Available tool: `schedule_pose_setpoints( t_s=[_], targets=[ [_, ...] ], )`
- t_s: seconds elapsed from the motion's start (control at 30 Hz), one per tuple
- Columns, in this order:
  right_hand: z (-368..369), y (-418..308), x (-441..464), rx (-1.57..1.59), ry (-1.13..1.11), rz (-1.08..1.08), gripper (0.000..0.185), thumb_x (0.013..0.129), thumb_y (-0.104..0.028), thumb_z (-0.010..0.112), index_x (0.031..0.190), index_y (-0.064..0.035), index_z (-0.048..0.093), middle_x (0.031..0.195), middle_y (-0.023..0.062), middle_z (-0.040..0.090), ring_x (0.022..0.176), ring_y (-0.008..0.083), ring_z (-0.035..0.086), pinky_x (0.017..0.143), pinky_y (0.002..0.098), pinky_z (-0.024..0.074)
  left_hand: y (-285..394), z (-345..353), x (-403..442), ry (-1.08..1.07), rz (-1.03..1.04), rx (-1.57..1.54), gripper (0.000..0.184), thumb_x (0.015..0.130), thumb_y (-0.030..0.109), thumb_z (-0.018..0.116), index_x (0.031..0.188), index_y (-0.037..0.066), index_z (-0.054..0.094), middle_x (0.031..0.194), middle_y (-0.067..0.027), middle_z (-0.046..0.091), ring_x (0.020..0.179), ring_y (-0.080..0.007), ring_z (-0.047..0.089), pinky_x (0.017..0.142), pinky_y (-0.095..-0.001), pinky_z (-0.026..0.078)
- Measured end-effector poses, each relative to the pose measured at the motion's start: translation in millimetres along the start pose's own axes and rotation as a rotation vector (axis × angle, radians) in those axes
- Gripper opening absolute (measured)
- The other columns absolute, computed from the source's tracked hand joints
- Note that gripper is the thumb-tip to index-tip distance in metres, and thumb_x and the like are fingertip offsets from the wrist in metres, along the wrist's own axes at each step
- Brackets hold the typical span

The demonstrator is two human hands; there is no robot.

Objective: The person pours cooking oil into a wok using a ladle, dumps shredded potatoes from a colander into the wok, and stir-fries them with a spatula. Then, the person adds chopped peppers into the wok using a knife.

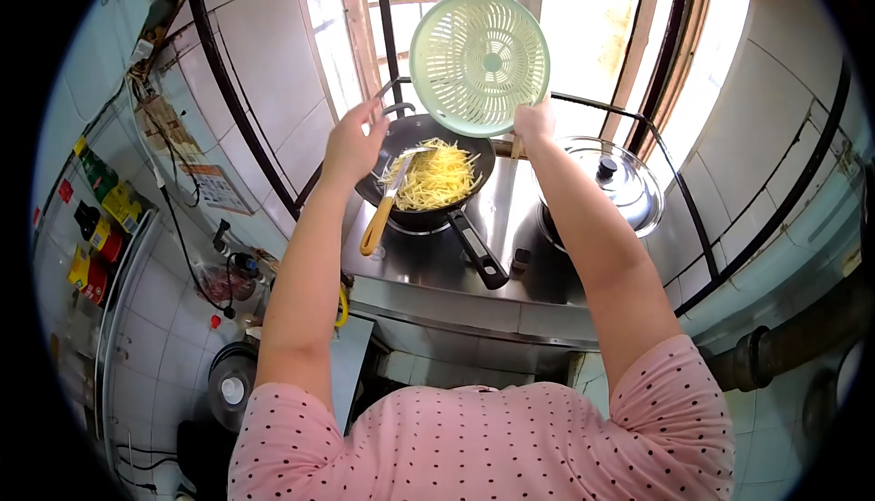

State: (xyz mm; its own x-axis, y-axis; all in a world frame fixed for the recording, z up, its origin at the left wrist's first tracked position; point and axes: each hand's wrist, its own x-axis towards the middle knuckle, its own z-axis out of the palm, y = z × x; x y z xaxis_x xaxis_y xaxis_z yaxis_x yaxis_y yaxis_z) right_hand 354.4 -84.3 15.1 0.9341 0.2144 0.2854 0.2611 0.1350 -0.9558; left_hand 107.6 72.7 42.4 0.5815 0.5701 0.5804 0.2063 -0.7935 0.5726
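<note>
My right hand [535, 121] grips the rim of a pale green plastic colander [492, 62], raised and tilted above the far side of the stove with its slotted inside toward me. Below it, a black frying pan [394, 141] holds a heap of thin yellow potato-like shreds [437, 177]. A spatula [379, 224] with a wooden handle leans in the pan, its metal end on the shreds. My left hand [355, 145] is at the pan's left far edge, fingers apart, near a dark curved metal loop [398, 109]. Whether the fingertips touch the loop is unclear.
A steel pot with a shiny lid [620, 186] sits right of the pan on the steel stove top [410, 259]. The pan's long handle [478, 250] points toward me. Black metal bars [679, 186] frame the window. Bottles [98, 232] stand on a left wall rack.
</note>
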Motion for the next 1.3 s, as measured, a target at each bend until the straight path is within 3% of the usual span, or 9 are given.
schedule_pose_setpoints(
  t_s=[0.07, 0.23, 0.47, 0.6, 0.77, 0.87, 1.07, 1.17, 1.3],
  targets=[
    [-5, 7, -3, 0.099, -0.005, 0.077, 0.052, 0.079, 0.009, 0.044, 0.127, -0.008, 0.049, 0.114, 0.0135, 0.062, 0.106, 0.0246, 0.061, 0.089, 0.0321, 0.0464, -2, 10, -7, -0.02, 0.057, -0.046, 0.042, 0.087, 0.024, 0.063, 0.123, 0.003, 0.059, 0.117, -0.018, 0.063, 0.109, -0.031, 0.061, 0.091, -0.037, 0.048],
    [-25, -7, -34, 0.178, -0.116, 0.281, 0.038, 0.086, 0.003, 0.041, 0.121, -0.0043, 0.053, 0.106, 0.0127, 0.062, 0.079, 0.0226, 0.068, 0.056, 0.0328, 0.0597, 26, 27, -19, -0.097, 0.102, -0.051, 0.042, 0.085, 0.021, 0.065, 0.122, 0.002, 0.059, 0.116, -0.0191, 0.064, 0.107, -0.0331, 0.062, 0.091, -0.0387, 0.048],
    [-24, 4, -52, 0.204, -0.149, 0.204, 0.035, 0.088, 0.005, 0.042, 0.12, -0.0036, 0.05, 0.109, 0.0134, 0.06, 0.088, 0.0233, 0.067, 0.067, 0.0358, 0.0604, 68, 72, 20, -0.222, 0.314, 0.021, 0.038, 0.085, 0.023, 0.064, 0.12, 0.007, 0.063, 0.109, -0.0194, 0.066, 0.099, -0.0332, 0.064, 0.087, -0.0391, 0.05],
    [-11, 3, -68, 0.141, -0.181, 0.088, 0.036, 0.085, 0.002, 0.047, 0.12, -0.0041, 0.05, 0.102, 0.0112, 0.061, 0.082, 0.0207, 0.065, 0.062, 0.0311, 0.0568, 80, 100, 55, -0.12, 0.471, 0.117, 0.033, 0.086, 0.022, 0.062, 0.116, 0.007, 0.064, 0.107, -0.0162, 0.066, 0.096, -0.034, 0.064, 0.086, -0.0414, 0.05],
    [23, 11, -78, 0.061, -0.175, -0.118, 0.037, 0.08, 0.004, 0.048, 0.115, -0.0022, 0.055, 0.096, 0.012, 0.063, 0.076, 0.0201, 0.063, 0.055, 0.0315, 0.053, 69, 130, 82, 0.063, 0.505, 0.21, 0.013, 0.086, 0.014, 0.056, 0.084, 0.002, 0.061, 0.087, -0.0191, 0.064, 0.082, -0.0355, 0.063, 0.075, -0.0437, 0.052],
    [23, 1, -71, 0.05, -0.223, 0.007, 0.06, 0.076, 0.005, 0.045, 0.135, -0.0055, 0.046, 0.115, 0.0204, 0.062, 0.109, 0.0332, 0.058, 0.096, 0.0348, 0.0422, 64, 124, 82, 0.01, 0.497, 0.178, 0.014, 0.086, 0.015, 0.056, 0.082, 0.002, 0.061, 0.087, -0.0178, 0.064, 0.082, -0.0355, 0.063, 0.076, -0.0444, 0.051],
    [4, -7, -40, -0.077, -0.059, -0.207, 0.071, 0.076, 0.006, 0.042, 0.145, -0.0083, 0.032, 0.119, 0.0213, 0.06, 0.11, 0.0332, 0.059, 0.096, 0.0342, 0.0426, 34, 73, 56, -0.265, 0.262, 0.358, 0.019, 0.084, 0.013, 0.054, 0.094, 0.001, 0.065, 0.096, -0.0175, 0.067, 0.091, -0.037, 0.064, 0.082, -0.046, 0.05],
    [-8, -20, -40, -0.138, -0.029, -0.178, 0.072, 0.076, 0.007, 0.039, 0.144, -0.0147, 0.034, 0.124, 0.0179, 0.058, 0.116, 0.0331, 0.055, 0.098, 0.0355, 0.0419, -17, 83, 59, -0.152, 0.414, 0.375, 0.027, 0.083, 0.02, 0.062, 0.104, 0.004, 0.066, 0.099, -0.0154, 0.068, 0.09, -0.0307, 0.066, 0.08, -0.0403, 0.051],
    [-7, -34, -59, -0.077, -0.048, -0.182, 0.073, 0.075, 0.007, 0.039, 0.145, -0.0131, 0.034, 0.127, 0.0182, 0.056, 0.117, 0.0322, 0.055, 0.099, 0.0333, 0.0405, 30, 84, 74, -0.046, 0.299, 0.0, 0.032, 0.082, 0.019, 0.063, 0.108, 0.002, 0.064, 0.104, -0.0193, 0.066, 0.096, -0.0347, 0.064, 0.086, -0.042, 0.049]
  ],
)
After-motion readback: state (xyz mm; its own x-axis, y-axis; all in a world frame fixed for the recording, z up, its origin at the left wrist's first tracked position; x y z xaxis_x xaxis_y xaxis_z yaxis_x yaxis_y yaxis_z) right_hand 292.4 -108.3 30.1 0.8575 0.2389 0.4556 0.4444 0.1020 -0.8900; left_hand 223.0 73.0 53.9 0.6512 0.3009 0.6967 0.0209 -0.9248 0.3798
